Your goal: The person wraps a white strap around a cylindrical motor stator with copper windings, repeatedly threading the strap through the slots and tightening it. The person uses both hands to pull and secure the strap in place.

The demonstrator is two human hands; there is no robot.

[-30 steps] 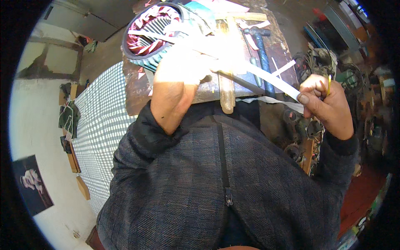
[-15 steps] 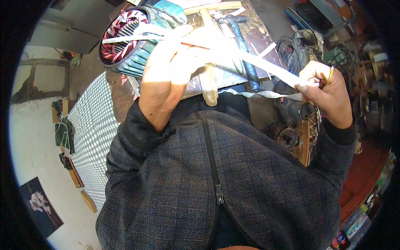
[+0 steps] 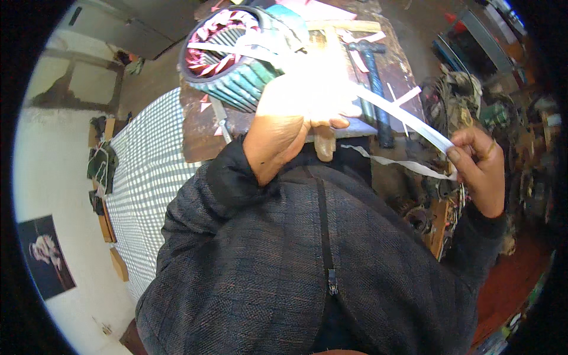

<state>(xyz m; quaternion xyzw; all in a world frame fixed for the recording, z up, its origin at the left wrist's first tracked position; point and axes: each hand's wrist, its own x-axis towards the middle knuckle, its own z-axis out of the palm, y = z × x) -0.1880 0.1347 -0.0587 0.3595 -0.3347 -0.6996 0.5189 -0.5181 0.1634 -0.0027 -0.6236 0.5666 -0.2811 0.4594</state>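
Nearest to me, below the workbench, is my own dark zipped jacket; both forearms rise from it toward the bench.

My right hand is off the bench's right side, near its front corner. Thumb and forefinger are closed together, pinching the end of a long white strip. A second, slacker length of strip trails from the same pinch back toward the bench's front edge.

My left hand is raised over the bench's front edge, fingers curled shut. Glare washes out the knuckles, so I cannot tell exactly what lies in that grip; the white strip runs into it and appears clamped there. A pale wooden handle shows just below this hand.

Beyond the left hand, on the bench's left half, stands the teal motor stator, open end tilted up, pink slot liners showing in its bore and a white strip across its mouth. A hammer lies on the right half, with pink offcuts around it.

Judgement: the strip is taut between my hands. To do this well I should keep tension even, keep the strip flat and untwisted, and hold the pinch near the end so it does not crease.
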